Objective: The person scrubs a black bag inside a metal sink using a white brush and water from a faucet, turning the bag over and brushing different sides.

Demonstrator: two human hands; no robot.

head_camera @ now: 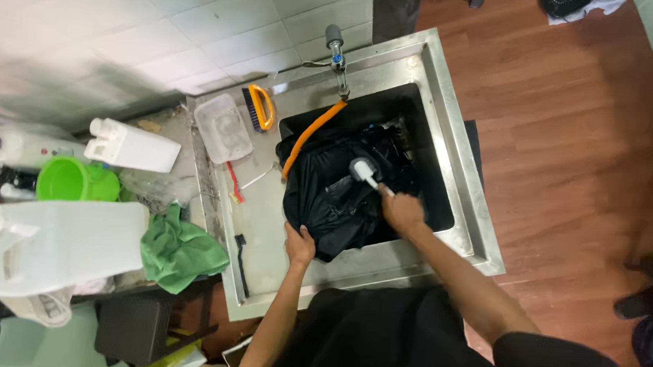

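Both hands [301, 244] [401, 209] press black cloth [333, 199], right fingers seemingly gripping a brush [363, 170].

Both arms reaching forward, bare to the elbows. Left hand [299, 244] low and near, fingers curled, pressing down. Right hand [401, 210] further forward and to the right of it, closed in a fist, wrist bent inward.

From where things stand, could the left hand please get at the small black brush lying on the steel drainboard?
Probably yes. The left hand rests on the black cloth, and the small black brush lies just beside it on the drainboard, with nothing between.
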